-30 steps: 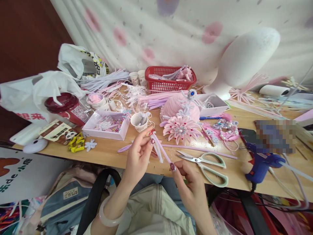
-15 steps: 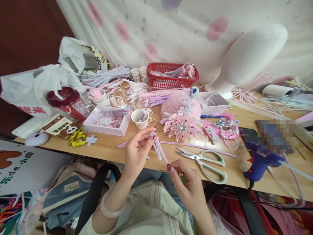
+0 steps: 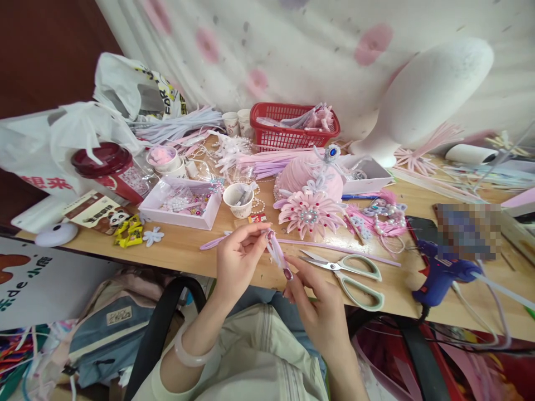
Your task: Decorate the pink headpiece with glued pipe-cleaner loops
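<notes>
Between my hands is a short piece of pale lilac pipe cleaner (image 3: 276, 252), bent into a narrow loop. My left hand (image 3: 241, 257) pinches its upper end between thumb and fingertips. At the lower end, my right hand (image 3: 316, 292) closes on it with thumb and forefinger. Just beyond them, a long lilac pipe cleaner (image 3: 343, 250) lies along the table. Scissors (image 3: 340, 270) with pale green handles rest with blades parted, right of my hands. Farther back sits a pink beaded flower (image 3: 308, 214) in front of a pink dome-shaped piece (image 3: 309, 175).
A blue glue gun (image 3: 438, 275) with a cable lies at the right edge. A white bead box (image 3: 184, 203) and a paper cup (image 3: 238, 200) stand behind my left hand. Farther back are a red basket (image 3: 295, 128) and a white foam head (image 3: 426, 100).
My right hand has moved up and slightly left, closer to my left hand. The pipe cleaner between them looks shorter and more folded. The whole view has shifted slightly.
</notes>
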Available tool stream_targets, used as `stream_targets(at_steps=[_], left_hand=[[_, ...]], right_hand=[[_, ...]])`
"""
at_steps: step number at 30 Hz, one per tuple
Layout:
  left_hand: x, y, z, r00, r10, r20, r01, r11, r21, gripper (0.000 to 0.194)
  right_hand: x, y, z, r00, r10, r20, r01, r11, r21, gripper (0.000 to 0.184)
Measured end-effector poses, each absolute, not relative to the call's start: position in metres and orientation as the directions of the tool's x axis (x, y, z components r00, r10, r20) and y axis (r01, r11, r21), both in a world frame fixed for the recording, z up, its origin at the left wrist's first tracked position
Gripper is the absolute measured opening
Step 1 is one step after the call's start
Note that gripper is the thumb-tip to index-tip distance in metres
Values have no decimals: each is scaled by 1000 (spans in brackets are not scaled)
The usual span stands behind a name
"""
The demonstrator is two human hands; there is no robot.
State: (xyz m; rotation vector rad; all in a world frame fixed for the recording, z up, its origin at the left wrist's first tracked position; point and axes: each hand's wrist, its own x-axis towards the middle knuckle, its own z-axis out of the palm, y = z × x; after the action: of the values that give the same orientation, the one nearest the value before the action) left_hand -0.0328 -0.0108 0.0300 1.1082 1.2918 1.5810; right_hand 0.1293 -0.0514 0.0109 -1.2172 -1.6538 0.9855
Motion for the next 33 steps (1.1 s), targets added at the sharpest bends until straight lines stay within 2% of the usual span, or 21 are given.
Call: stream_targets(at_steps=[3,7,12,23,33], left_hand=[[-31,-12,29,-284,949,140,-15,-150,989,20],[-32,-12,24,-252,949,188,-8,-196,981,25],[-34,-11,24,-253,927,279,68,-270,960,21],[-34,-10,29,-271,937,218,33,-218,975,23],[-32,-9,26,-258,933,252,15,-257,966,22]], right_hand=[[129,-51,8,-155,953,259,375,299,-877,31],[130,-51,6,-160,942,295,434,335,-836,32],[131,-48,11,-186,915,359,470,404,-785,33],[130,-45,16,-234,845,480,491,529,-692,32],[132,-41,10,-205,820,535,492,558,-668,26]])
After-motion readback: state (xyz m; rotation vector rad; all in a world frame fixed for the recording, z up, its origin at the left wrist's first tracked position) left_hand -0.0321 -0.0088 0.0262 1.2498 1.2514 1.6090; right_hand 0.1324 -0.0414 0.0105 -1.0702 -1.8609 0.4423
